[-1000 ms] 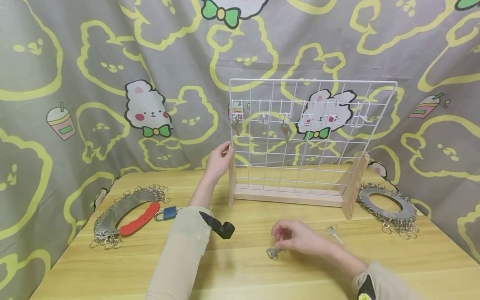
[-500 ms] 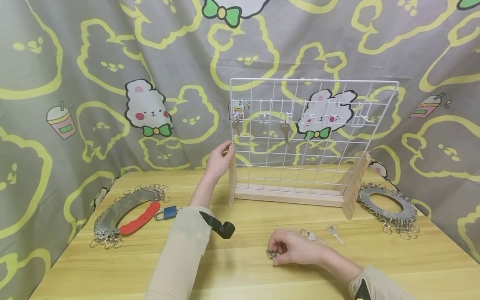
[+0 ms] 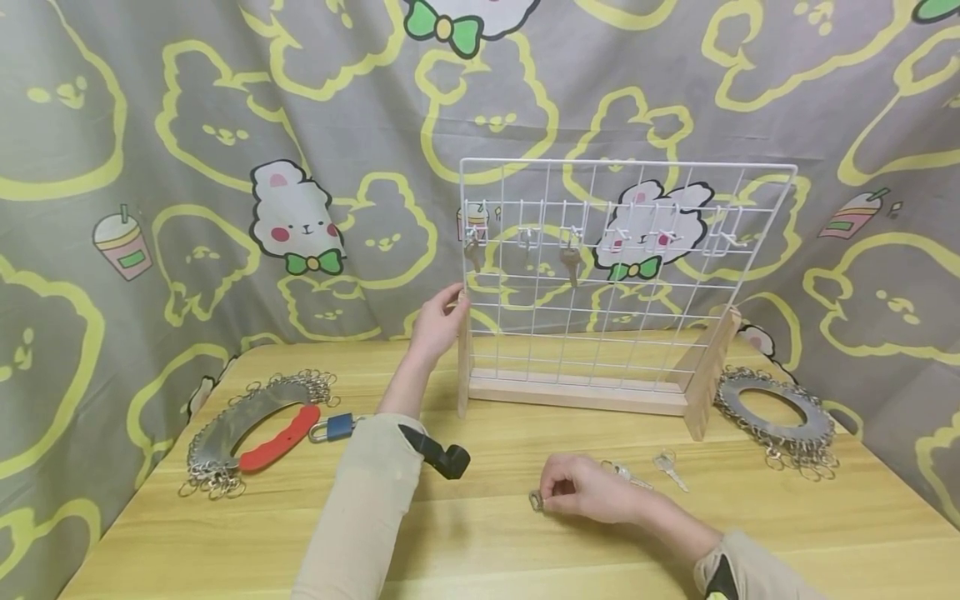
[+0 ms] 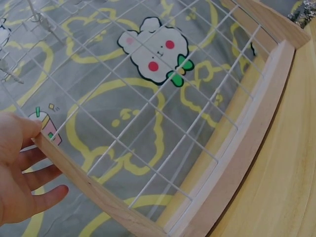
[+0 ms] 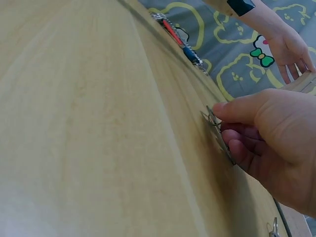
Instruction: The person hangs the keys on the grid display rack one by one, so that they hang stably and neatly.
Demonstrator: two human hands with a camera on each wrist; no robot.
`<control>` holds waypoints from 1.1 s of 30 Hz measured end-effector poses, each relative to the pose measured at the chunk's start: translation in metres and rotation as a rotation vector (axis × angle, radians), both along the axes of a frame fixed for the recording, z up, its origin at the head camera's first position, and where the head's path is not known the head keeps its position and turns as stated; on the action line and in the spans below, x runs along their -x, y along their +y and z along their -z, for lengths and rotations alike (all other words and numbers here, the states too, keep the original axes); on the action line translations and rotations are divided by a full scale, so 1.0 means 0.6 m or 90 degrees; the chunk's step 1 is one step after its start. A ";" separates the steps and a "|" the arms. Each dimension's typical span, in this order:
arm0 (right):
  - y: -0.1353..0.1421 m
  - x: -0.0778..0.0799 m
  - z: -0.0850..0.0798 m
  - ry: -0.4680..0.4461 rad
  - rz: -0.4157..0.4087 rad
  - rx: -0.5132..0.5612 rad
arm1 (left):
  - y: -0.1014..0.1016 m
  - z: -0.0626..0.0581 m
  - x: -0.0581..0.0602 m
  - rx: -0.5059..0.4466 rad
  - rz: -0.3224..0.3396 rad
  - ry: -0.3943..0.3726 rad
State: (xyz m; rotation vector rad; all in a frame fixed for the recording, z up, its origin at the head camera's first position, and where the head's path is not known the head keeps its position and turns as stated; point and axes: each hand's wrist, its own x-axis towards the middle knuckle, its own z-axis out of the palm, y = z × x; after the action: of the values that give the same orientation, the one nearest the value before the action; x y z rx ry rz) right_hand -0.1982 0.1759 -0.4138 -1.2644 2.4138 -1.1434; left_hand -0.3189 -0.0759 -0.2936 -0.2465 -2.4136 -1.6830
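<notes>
Wooden tabletop [image 3: 480, 546]: right hand [image 3: 596, 490], fingers apart moments earlier, had pinched a ringed key [image 3: 536, 501], apparently securing it, while left hand [image 3: 437, 327] gripped the wire rack [image 3: 577, 395].

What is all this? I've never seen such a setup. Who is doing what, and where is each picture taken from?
There is no machine, just a person's two bare hands. The head view comes from a camera worn on the head; the two others come from one on each wrist. The left hand holds the wooden side of a rack, where hanging keys show. The right hand pinches a key. On the table lie two loose keys, a padlock, and two metal rings edged with small loops, one with a red handle.
</notes>
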 end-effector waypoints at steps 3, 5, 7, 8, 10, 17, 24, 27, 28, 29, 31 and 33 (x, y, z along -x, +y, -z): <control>0.002 0.005 -0.006 -0.022 0.025 0.010 | 0.000 -0.001 -0.001 0.000 0.002 0.002; 0.004 0.007 -0.012 -0.034 0.050 0.010 | 0.000 -0.001 -0.001 0.001 0.003 0.003; 0.005 0.008 -0.019 -0.032 0.074 0.016 | 0.000 -0.002 -0.001 0.003 0.003 0.004; 0.007 0.009 -0.022 -0.028 0.086 0.020 | 0.000 -0.002 -0.001 0.005 0.001 0.004; 0.010 0.012 -0.029 -0.017 0.104 0.031 | 0.001 -0.001 -0.001 0.005 0.000 0.003; 0.030 0.023 -0.058 0.038 0.179 0.021 | 0.000 0.000 -0.001 0.002 0.000 0.001; 0.048 0.026 -0.079 0.033 0.196 0.027 | 0.001 0.000 -0.001 0.009 -0.005 0.002; 0.053 0.027 -0.085 0.031 0.204 0.028 | 0.001 -0.001 -0.003 0.007 -0.005 -0.001; 0.055 0.027 -0.087 0.029 0.209 0.029 | 0.001 -0.001 -0.003 0.007 -0.005 -0.002; 0.056 0.028 -0.090 0.031 0.214 0.032 | 0.001 -0.001 -0.003 0.008 -0.005 -0.003; 0.059 0.029 -0.096 0.036 0.228 0.036 | 0.001 -0.001 -0.003 0.008 -0.005 -0.004; 0.062 0.031 -0.102 0.041 0.242 0.040 | 0.001 -0.001 -0.003 0.007 -0.005 -0.004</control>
State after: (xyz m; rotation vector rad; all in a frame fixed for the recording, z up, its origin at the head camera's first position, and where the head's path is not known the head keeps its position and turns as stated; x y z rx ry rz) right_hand -0.2166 0.2131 -0.3525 -0.8896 2.7676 -1.2956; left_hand -0.3171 -0.0753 -0.2931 -0.2340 -2.4250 -1.6706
